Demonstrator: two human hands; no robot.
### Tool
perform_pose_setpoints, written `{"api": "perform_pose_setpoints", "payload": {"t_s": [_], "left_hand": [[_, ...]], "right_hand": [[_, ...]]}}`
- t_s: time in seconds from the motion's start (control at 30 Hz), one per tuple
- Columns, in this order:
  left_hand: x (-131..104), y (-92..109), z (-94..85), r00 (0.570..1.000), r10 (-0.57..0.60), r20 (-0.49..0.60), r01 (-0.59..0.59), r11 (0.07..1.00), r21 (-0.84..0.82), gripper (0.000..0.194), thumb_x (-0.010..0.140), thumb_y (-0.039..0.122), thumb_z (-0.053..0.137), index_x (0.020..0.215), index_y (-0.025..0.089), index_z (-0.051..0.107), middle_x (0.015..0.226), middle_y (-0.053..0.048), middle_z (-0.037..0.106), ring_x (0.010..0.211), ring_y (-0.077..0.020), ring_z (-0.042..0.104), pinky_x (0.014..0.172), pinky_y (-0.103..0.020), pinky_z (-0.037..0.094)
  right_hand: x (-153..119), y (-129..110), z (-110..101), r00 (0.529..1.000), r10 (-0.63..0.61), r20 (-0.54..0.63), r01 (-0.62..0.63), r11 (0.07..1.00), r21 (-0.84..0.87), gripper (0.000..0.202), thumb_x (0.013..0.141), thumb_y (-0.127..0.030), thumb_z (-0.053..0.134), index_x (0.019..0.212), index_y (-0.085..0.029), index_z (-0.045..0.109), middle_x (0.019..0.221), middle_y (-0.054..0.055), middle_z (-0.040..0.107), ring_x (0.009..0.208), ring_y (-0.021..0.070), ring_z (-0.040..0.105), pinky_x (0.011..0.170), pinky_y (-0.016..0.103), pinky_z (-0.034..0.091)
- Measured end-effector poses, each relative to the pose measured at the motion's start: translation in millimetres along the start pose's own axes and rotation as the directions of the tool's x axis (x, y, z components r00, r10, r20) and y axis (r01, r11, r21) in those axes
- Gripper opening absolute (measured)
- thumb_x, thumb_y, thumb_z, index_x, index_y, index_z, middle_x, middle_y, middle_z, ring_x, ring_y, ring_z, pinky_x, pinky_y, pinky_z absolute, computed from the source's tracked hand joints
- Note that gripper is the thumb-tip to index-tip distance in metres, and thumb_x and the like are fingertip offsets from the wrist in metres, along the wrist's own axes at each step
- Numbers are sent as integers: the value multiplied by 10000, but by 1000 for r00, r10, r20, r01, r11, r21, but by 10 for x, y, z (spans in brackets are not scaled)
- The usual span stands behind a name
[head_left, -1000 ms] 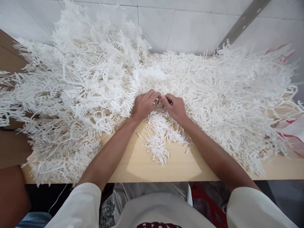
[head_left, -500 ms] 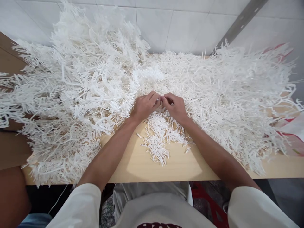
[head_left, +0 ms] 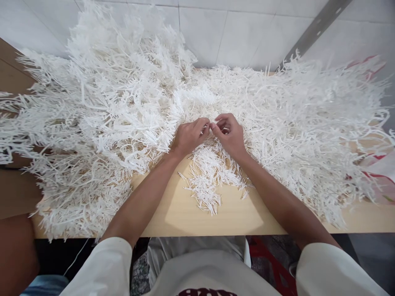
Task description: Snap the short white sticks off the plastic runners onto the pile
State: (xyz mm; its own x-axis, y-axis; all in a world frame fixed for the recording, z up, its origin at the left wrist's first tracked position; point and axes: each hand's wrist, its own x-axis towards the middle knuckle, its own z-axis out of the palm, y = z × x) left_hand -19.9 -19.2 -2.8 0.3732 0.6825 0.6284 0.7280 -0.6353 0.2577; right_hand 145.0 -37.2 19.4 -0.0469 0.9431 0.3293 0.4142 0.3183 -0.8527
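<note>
My left hand (head_left: 193,133) is closed, fingertips pinched on a small white piece that is mostly hidden by the fingers. Close beside it is my right hand (head_left: 228,132), its thumb tip meeting the left fingertips while the other fingers curl apart from the thumb. A small heap of short white plastic sprigs (head_left: 208,181) lies below the hands. Behind and left of them rises a big pile of white branched plastic strands (head_left: 123,94). More such white strands (head_left: 286,111) spread to the right.
The pale wooden table (head_left: 212,220) has its front edge against my body. A tiled wall (head_left: 203,33) and a metal post (head_left: 317,33) stand behind. Cardboard (head_left: 15,193) is at the left, a red and white plastic bag (head_left: 381,172) at the right. Another person's limb (head_left: 17,255) shows lower left.
My right hand has loosened: its fingers have lifted and spread a little from the thumb. The left hand keeps its pinch in nearly the same place.
</note>
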Motion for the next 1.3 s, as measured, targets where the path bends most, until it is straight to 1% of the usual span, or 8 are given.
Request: {"api": "perform_pose_setpoints", "payload": {"t_s": [0.07, 0.13, 0.37, 0.63, 0.8, 0.93, 1.1, 1.3], "left_hand": [[0, -4, -6, 1000, 17, 23, -17, 1000, 20, 241, 988, 269, 353, 1024, 191, 578, 881, -30, 721, 631, -100, 636, 534, -254, 367], [-2, -7, -3, 999, 42, 21, -43, 998, 51, 242, 982, 231, 352, 1041, 196, 584, 885, -31, 718, 648, -105, 642, 547, -256, 373], [-10, -9, 43, 982, 154, -107, -145, 986, 86, 201, 970, 255, 426, 882, 191, 595, 705, -11, 670, 586, -109, 603, 525, -264, 337], [-15, -18, 30, 990, 111, -84, -101, 988, 119, 228, 977, 280, 410, 842, 202, 577, 691, 6, 656, 546, -104, 564, 527, -274, 310], [-1, -7, 21, 978, 161, -132, -140, 978, 156, 212, 955, 269, 452, 780, 204, 552, 655, 13, 643, 545, -116, 553, 546, -281, 320], [0, -20, 24, 982, 150, -113, -133, 981, 144, 219, 953, 274, 451, 765, 206, 540, 644, 6, 640, 553, -127, 544, 568, -289, 329], [-12, -30, 31, 994, 91, -52, -84, 989, 123, 231, 963, 303, 431, 790, 206, 550, 651, -8, 632, 584, -139, 551, 570, -297, 314], [3, 59, 13, 997, 48, -53, -47, 999, 24, 258, 959, 310, 432, 751, 200, 537, 633, -11, 617, 568, -123, 531, 594, -284, 362]], "right_hand": [[0, -2, 2, 1000, -28, 13, 28, 1000, 10, 327, 850, -477, 626, 1084, -250, 606, 899, 11, 628, 685, 98, 562, 542, 229, 435], [1, 8, 2, 998, -62, 33, 62, 998, -11, 301, 878, -478, 590, 1064, -246, 635, 978, 28, 636, 744, 103, 582, 572, 232, 459], [-4, 47, -11, 999, -43, 28, 44, 999, -5, 298, 882, -487, 577, 887, -209, 684, 832, 14, 690, 697, 112, 593, 635, 271, 485], [-2, 17, -12, 999, -29, 31, 32, 996, -82, 339, 922, -518, 500, 830, -212, 614, 705, -10, 622, 617, 104, 516, 611, 273, 404], [2, 4, -4, 994, -48, 97, 61, 987, -146, 266, 939, -384, 458, 741, -212, 503, 631, -36, 509, 572, 92, 422, 583, 273, 331], [30, 16, 14, 992, -77, 97, 94, 978, -185, 223, 894, -291, 460, 686, -210, 455, 605, -40, 461, 562, 90, 377, 569, 272, 298], [45, 6, 28, 993, -73, 88, 85, 986, -144, 181, 845, -265, 466, 672, -212, 459, 595, -40, 465, 548, 87, 373, 546, 267, 293], [37, -11, 16, 995, -101, 18, 103, 988, -116, 162, 797, -259, 495, 644, -209, 499, 572, -40, 477, 539, 86, 390, 554, 267, 343]]}}
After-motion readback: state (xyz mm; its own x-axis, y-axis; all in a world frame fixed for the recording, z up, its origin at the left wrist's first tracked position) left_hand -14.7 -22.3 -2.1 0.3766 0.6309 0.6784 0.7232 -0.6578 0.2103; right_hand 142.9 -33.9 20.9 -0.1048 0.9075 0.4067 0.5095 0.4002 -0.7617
